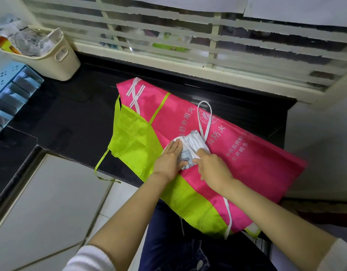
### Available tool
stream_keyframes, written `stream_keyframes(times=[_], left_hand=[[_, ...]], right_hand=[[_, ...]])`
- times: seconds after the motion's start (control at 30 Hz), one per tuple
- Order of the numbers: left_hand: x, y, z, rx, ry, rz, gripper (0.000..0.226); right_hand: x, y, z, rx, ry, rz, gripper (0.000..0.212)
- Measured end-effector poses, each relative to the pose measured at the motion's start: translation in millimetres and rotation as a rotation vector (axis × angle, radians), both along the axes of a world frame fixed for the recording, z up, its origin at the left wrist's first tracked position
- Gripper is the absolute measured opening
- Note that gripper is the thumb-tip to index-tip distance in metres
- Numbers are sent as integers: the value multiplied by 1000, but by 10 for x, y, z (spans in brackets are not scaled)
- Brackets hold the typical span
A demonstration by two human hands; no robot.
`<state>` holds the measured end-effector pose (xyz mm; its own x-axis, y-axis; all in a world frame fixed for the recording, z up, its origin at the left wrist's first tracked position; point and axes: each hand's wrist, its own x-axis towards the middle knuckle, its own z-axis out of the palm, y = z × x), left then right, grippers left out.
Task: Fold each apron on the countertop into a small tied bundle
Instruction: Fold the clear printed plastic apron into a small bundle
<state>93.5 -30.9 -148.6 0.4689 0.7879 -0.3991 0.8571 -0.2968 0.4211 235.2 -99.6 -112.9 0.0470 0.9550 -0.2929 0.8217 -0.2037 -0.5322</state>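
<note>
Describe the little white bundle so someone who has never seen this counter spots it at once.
Find the black countertop under the window, where a big pink and green apron lies spread. On its middle sits a small white bundle, with the left hand and right hand on it. It is the only white folded cloth, with a white strap looping off it.

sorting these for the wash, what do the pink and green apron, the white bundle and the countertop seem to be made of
Pink and green apron: thin synthetic cloth, probably nylon or polyester; slight sheen, sharp creases. White bundle: similar thin printed fabric with flat woven-looking straps, hard to be sure. Countertop: polished black stone or a lookalike; glossy with faint reflections.
</note>
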Motion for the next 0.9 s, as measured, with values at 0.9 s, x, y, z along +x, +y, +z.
stream_keyframes(times=[0.9], left_hand=[[-20, -17, -64, 150, 40, -91, 71]], right_hand=[[25, 75, -431, -314, 502, -484, 29]])
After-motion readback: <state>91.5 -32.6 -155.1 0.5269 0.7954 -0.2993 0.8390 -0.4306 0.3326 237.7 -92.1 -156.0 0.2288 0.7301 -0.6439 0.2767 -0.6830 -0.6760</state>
